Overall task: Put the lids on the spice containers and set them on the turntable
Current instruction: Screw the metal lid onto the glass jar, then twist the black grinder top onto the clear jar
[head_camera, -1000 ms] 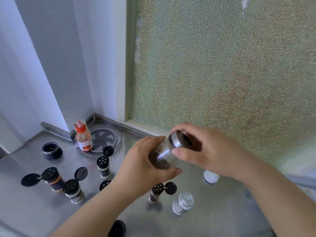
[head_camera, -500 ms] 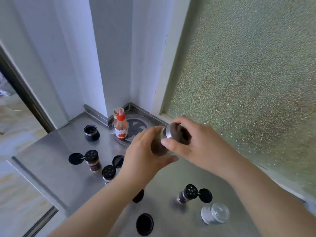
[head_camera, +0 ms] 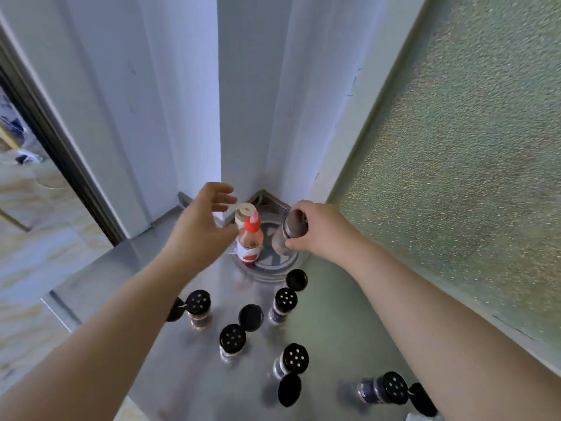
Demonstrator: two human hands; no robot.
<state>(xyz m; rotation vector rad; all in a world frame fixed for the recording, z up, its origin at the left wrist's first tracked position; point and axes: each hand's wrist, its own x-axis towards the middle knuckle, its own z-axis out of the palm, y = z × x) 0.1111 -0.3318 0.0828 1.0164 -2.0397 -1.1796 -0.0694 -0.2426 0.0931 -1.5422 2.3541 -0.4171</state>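
The jar point(head_camera: 283, 235) with dark spice and a silver cap sits in the right hand point(head_camera: 318, 230), whose fingers curl round its top while the thumb presses its lower side. It hangs tilted over the right part of the turntable point(head_camera: 273, 268); whether its base touches the disc cannot be told, as the frame is blurred there. The turntable is a round metal disc with a fan-like pattern, set in the back corner of the steel counter point(head_camera: 328, 323) where the white walls point(head_camera: 182, 101) meet.

On the turntable's left side stands a sauce bottle point(head_camera: 250, 241) with a red cap and red label, and just behind it a container with a pale round lid point(head_camera: 245, 211). The left hand point(head_camera: 202, 226) hovers just left of the bottle, fingers spread and relaxed, holding nothing.

Nearer the camera, 5 shakers stand on the counter with their black flip lids hanging open and the holed tops showing: 1 by the left forearm point(head_camera: 198, 308), 1 just in front of the turntable point(head_camera: 283, 303), 1 in the middle point(head_camera: 232, 341), 1 lower point(head_camera: 291, 360), and 1 at the lower right point(head_camera: 385, 388), partly behind the right forearm. The lid of the middle shaker point(head_camera: 250, 317) stands up between the first 2 rows.

To the right runs a frosted green glass pane point(head_camera: 455, 162). At the left a dark door frame point(head_camera: 57, 153) borders a pale marbled floor point(head_camera: 27, 253).
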